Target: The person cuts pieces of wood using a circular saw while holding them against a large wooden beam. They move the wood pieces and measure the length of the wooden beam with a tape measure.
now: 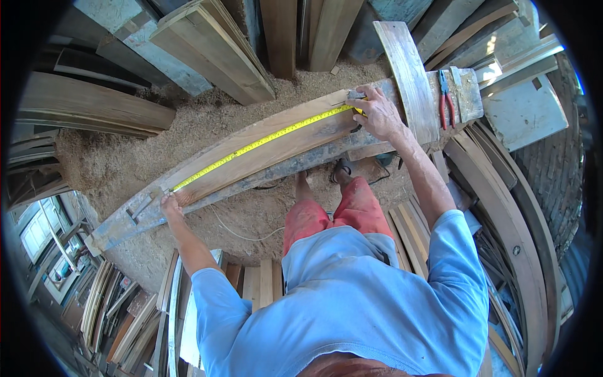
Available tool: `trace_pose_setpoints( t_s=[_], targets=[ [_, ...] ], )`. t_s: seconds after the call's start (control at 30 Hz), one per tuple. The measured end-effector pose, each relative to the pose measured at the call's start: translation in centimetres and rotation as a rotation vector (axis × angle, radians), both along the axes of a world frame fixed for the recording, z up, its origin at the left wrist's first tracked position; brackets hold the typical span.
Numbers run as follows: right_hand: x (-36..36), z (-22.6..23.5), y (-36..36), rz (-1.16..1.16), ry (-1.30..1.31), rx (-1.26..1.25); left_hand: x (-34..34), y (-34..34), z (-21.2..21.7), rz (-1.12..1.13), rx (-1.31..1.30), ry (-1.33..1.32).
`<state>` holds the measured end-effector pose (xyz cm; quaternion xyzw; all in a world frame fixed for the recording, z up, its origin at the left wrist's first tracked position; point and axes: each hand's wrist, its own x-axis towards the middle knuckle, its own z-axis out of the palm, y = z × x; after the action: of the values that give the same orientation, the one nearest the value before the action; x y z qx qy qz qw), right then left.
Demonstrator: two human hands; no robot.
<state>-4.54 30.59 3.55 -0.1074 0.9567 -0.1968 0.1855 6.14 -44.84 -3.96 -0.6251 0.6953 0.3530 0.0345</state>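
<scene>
Yellow tape measure (259, 142), printed scale, along board (276, 153); right hand (379, 115): grip holding case (360, 112); left hand (172, 207): at tip, grip unclear.

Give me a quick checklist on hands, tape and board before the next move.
1. Yellow tape measure extended along the wooden board: ok.
2. Right hand on the tape's case end: ok.
3. Left hand at the tape's other end: ok for position; cannot tell how firm its grip is.
4. Tape reading legible: cannot tell, the marks are too small.
5. Board fixed to the bench: cannot tell.
6. Red-handled pliers clear of the tape: ok, beyond the crosswise plank.
</scene>
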Motion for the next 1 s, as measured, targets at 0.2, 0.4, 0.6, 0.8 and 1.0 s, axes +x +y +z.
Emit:
trace_pose_setpoints(
  t_s=[0.2,0.4,0.6,0.8,1.0],
  targets=[
    [-0.1,-0.3,0.0,0.004,0.002,-0.004,0.3,0.2,0.6,-0.018,-0.025,0.115],
    [-0.3,1.0,-1.0,-0.026,-0.046,0.012,0.2,1.1,0.5,-0.021,-0.048,0.164],
    [0.5,0.8,-0.6,-0.062,-0.047,0.058,-2.2,4.4,0.5,-0.038,0.014,0.157],
    [0.5,2.4,-3.9,0.059,-0.104,-0.007,1.9,-1.5,-2.4,-0.127,-0.006,0.395],
    [4.6,6.2,-14.0,0.163,-0.315,-0.074,3.6,3.7,-1.2,-0.100,0.054,0.517]
  ],
)
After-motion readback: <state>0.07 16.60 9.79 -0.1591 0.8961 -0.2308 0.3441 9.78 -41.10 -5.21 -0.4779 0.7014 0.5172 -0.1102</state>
